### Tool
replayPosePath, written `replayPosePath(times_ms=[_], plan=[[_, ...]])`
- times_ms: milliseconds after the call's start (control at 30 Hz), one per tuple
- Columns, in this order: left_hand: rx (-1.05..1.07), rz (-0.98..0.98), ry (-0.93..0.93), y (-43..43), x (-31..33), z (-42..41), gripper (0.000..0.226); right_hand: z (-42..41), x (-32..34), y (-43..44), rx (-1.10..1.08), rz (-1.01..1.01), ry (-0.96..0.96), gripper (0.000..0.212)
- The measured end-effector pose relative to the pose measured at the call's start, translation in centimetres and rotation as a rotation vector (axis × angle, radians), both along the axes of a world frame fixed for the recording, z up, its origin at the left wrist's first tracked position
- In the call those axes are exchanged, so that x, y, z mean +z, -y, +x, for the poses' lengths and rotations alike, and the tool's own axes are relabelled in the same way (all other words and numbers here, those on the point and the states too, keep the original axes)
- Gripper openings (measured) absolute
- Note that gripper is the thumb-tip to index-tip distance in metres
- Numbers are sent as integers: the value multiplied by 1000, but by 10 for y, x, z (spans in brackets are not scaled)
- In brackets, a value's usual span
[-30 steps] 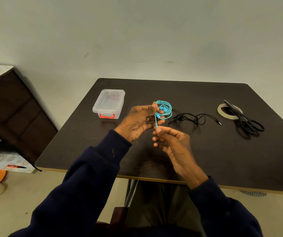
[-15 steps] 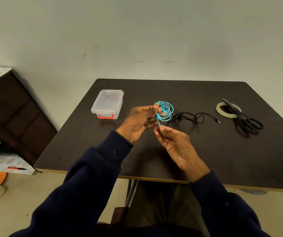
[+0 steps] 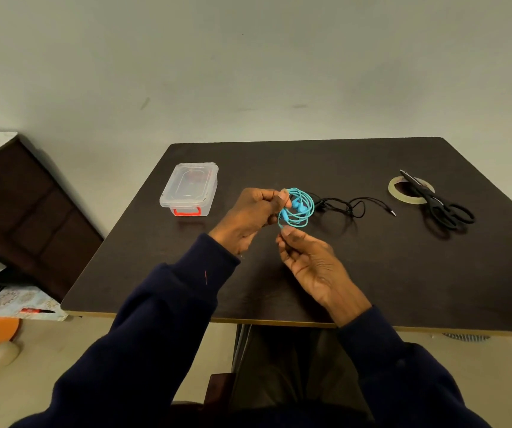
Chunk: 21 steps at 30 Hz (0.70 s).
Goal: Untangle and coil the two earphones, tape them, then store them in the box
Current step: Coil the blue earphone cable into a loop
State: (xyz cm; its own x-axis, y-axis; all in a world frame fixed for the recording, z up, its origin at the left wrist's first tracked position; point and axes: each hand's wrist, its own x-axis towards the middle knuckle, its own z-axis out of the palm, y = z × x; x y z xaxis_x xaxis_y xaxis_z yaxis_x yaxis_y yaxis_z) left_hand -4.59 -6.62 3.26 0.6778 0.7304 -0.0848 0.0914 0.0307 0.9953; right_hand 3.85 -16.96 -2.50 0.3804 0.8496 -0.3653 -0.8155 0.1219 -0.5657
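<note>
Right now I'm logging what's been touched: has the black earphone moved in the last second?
No. The black earphone keeps its place beside the tape roll, plug pointing at it.

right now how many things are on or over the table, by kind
earphones: 2 (blue earphones, black earphones)
box: 1
tape roll: 1
scissors: 1
total: 5
</note>
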Motion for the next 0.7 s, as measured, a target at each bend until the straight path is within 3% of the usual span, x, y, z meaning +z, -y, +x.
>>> replayPosePath(times_ms=[200,367,533,700], plan=[[18,275,-76,0,-6,3,21,5,6,-9,-129,40,-127,22],[73,322,-89,0,-10,4,15,0,8,-9,-161,52,-157,20],[109,332,-130,-2,-13,3,17,3,6,-2,-106,84,-161,32],[105,331,-152,-5,-15,3,23,7,9,-4,-57,64,3,41]])
